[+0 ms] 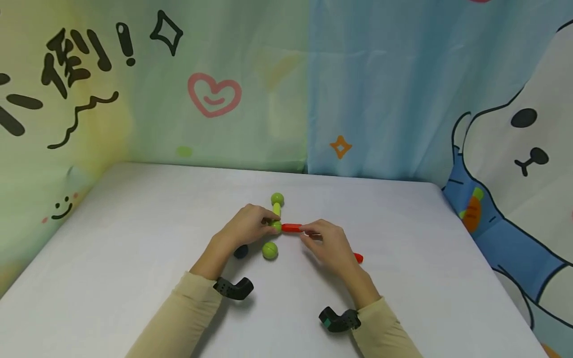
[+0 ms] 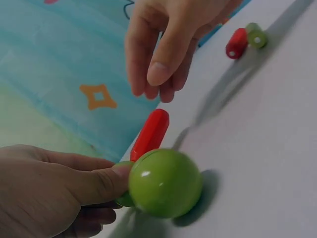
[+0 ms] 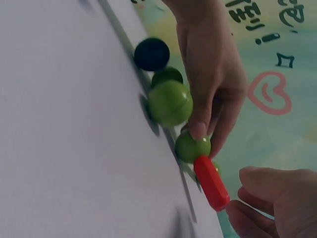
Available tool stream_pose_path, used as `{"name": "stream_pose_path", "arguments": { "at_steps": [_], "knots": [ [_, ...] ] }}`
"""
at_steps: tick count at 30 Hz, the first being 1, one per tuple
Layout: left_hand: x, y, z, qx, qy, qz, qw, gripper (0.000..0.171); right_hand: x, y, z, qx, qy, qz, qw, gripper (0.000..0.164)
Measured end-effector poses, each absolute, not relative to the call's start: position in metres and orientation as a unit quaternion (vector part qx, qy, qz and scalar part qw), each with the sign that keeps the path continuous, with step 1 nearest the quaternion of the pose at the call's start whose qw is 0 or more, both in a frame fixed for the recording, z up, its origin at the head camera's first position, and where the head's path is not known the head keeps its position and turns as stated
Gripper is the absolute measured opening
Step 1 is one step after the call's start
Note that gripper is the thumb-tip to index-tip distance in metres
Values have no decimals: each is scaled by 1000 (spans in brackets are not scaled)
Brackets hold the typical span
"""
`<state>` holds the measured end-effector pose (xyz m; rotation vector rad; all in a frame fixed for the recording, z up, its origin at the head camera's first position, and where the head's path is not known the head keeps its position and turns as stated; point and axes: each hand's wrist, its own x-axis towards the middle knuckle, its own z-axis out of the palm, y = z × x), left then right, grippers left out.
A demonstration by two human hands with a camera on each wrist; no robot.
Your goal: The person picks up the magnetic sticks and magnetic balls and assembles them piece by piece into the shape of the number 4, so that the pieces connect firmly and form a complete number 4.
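Note:
My left hand point(image 1: 250, 223) pinches a green ball point(image 3: 192, 148) between thumb and fingers. Out of that ball's side sticks a red rod point(image 1: 291, 227), pointing toward my right hand point(image 1: 326, 242). The right hand's fingers are loosely bent around the rod's free end, and a gap shows between them and the rod in the left wrist view. A yellow-green rod point(image 1: 277, 209) runs from the held ball to a second green ball point(image 1: 277, 199) behind it. Another green ball point(image 1: 270, 250) sits on the table in front of the left hand.
A dark ball point(image 1: 240, 251) lies by the left wrist. Beyond the right hand, a loose red rod point(image 2: 237, 43) lies next to a green rod point(image 2: 256, 35). All this is on a white table point(image 1: 156, 214), with printed curtains behind.

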<state>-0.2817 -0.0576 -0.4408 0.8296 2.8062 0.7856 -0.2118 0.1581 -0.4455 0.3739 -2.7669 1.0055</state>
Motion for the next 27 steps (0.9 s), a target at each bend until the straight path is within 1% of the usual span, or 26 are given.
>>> {"name": "stream_pose_path", "arguments": {
  "at_steps": [6,12,17,22,27],
  "knots": [
    [-290,-70,-435,250,930,263,60,33,-208,141,-445,177,-916,351,84,25],
    [-296,-83,-431,231,931,273,73,35,-203,124,-450,201,-905,368,69,29],
    [-300,-90,-432,233,930,275,76,34,-198,111,-457,192,-909,365,58,36],
    [-300,-93,-435,226,928,283,91,33,-191,101,-466,166,-924,339,64,45],
    [-297,-92,-436,212,928,289,101,33,-187,98,-474,173,-930,313,77,45]
  ]
}}
